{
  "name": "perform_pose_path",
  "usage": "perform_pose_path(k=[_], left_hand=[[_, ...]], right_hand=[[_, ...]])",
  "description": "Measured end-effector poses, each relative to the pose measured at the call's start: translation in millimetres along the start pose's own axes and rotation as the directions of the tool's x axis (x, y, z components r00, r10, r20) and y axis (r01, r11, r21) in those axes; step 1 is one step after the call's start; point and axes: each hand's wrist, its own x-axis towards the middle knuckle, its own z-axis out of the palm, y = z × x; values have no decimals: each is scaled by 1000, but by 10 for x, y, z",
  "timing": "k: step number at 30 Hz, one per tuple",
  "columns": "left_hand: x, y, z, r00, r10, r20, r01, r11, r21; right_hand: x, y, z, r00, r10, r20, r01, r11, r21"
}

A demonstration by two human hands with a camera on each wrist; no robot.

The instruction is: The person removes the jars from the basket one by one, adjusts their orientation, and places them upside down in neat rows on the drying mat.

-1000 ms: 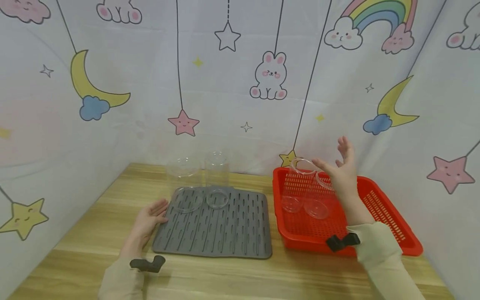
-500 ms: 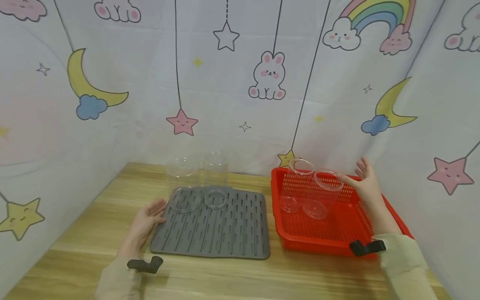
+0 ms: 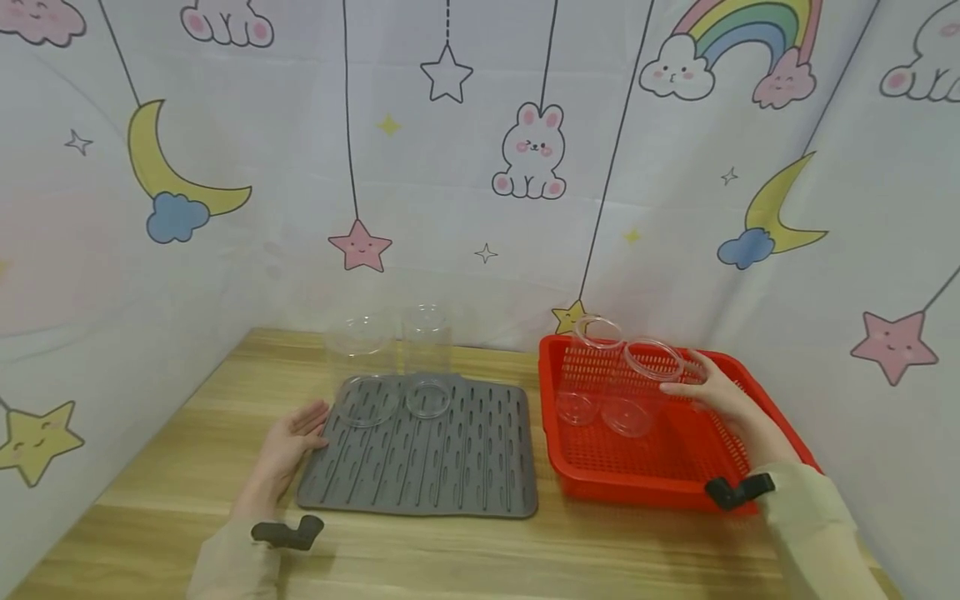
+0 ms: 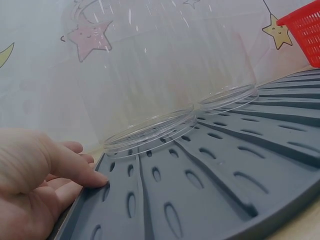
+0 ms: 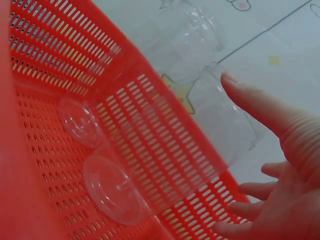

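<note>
At the left edge of the grey draining mat (image 3: pixel 480 442), the left hand (image 3: pixel 288 437) lay with its fingers extended and relaxed, the thumb tip resting on the mat's border and nothing in its grasp. That looked a sensible place for it: light pressure there would probably stop the mat sliding, with no need to bear down hard. On the mat's back left part stood a wide clear cylindrical jar (image 3: pixel 363 367) and, just to its right, a narrow clear jar (image 3: pixel 427 358), both upright and close enough that one careless nudge could knock them together. Further right, in the red perforated basket (image 3: pixel 630 492), a slim clear jar (image 3: pixel 588 371) stood just beside a broader clear jar (image 3: pixel 641 387), their bases on the basket floor. At the broader one's right side, the right hand (image 3: pixel 720 396) had thumb and fingers spread apart, gripping nothing; whether they touched the wall could not be told. For a sound hold, thumb and fingers would best meet opposite sides evenly, just below the lip, without squeezing, since the smooth wall seemed likely to slip. A straight lift, clear of the slim neighbour, would be safest
</note>
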Motion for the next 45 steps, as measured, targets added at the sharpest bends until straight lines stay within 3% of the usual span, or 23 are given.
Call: perform_pose_path(k=[12,20,34,45], left_hand=[[0,5,2,1000,-9,-7,9,1000,6],[2,7,3,1000,-11,-4,11,1000,7],[-5,11,5,1000,-8,-4,8,1000,10],[-6,14,9,1000,-8,-11,9,1000,14]], right_hand=[[157,1,45,990,57,128,-59,998,11],[240,35,106,985,62,160,-73,995,66],[235,-50,198,990,17,140,-34,992,119],[178,-75,204,995,68,76,-77,989,123]])
